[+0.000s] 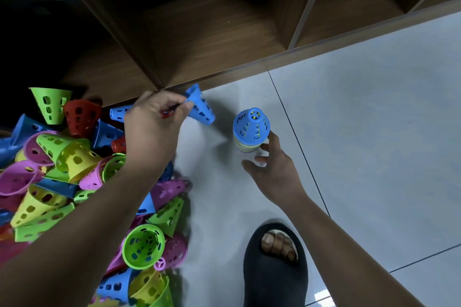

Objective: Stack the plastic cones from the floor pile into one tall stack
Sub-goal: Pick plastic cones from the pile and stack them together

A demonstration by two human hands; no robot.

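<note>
Pale tiled floor [361,132], with a dark wooden shelf unit [199,40] running along its far edge.

Stack [251,129]: stands upright on the floor, narrow ends up, blue cone topmost, yellow and green rims showing beneath it. Height hard to judge from above.

Right hand [272,167]: just on the near side of the stack, fingers loosely spread and curved towards its lower part, index tip at the top cone's rim. Contact not certain. Judged to be there as a steadying guard while the next cone goes on.

Left hand [154,122]: to the left of the stack, pinching a blue cone [200,107] by its side wall. Cone is off the floor and tilted, wide mouth turned down towards the stack, which suits dropping it over the top.

Pile [62,157]: farther left of the stack, many loose cones in green, yellow, pink, blue and red, lying at all angles. Much of the job remains.

Foot in a dark slipper [274,269]: nearer the camera than the stack, planted on the floor.
</note>
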